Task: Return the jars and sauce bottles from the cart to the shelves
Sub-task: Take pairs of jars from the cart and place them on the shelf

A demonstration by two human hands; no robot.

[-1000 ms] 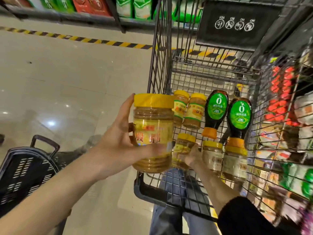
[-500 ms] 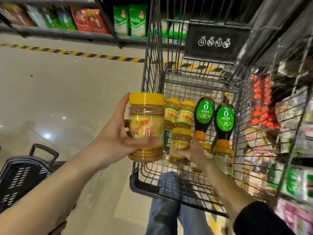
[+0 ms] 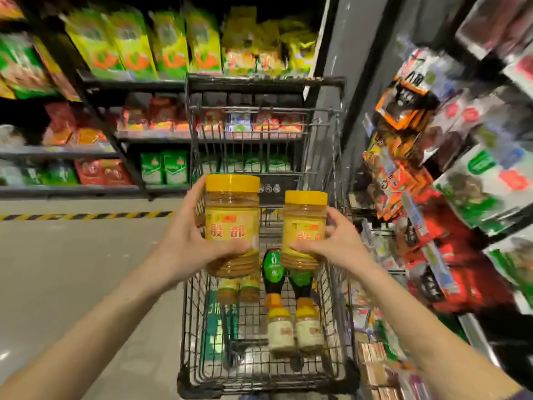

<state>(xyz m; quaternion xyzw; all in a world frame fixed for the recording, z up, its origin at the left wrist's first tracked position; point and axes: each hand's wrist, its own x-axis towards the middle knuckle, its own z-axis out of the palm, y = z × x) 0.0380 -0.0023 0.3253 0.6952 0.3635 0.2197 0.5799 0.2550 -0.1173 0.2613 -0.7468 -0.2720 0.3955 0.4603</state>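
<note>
Head view. The second jar (image 3: 304, 229), earlier low in the cart (image 3: 259, 383), is now being held raised by the right hand (image 3: 337, 243), beside the first jar (image 3: 232, 226) being gripped by the left hand (image 3: 184, 249). Each jar is being clasped between curled fingers and thumb, above the sauce bottles (image 3: 273, 269).

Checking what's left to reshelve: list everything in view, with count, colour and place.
Cart: one, dark wire, centre.
Large jars: two, yellow lids, amber contents, held above the cart.
Sauce bottles: two, dark, green labels, orange caps, lying in the cart.
Small amber jars: two, in the cart, left of the bottles.
Small pale jars: two, yellow lids, cart's near end.
Shelves: blurred green, red, orange packets, ahead and right.
Left hand: grips the left jar.
Right hand: grips the right jar.
</note>
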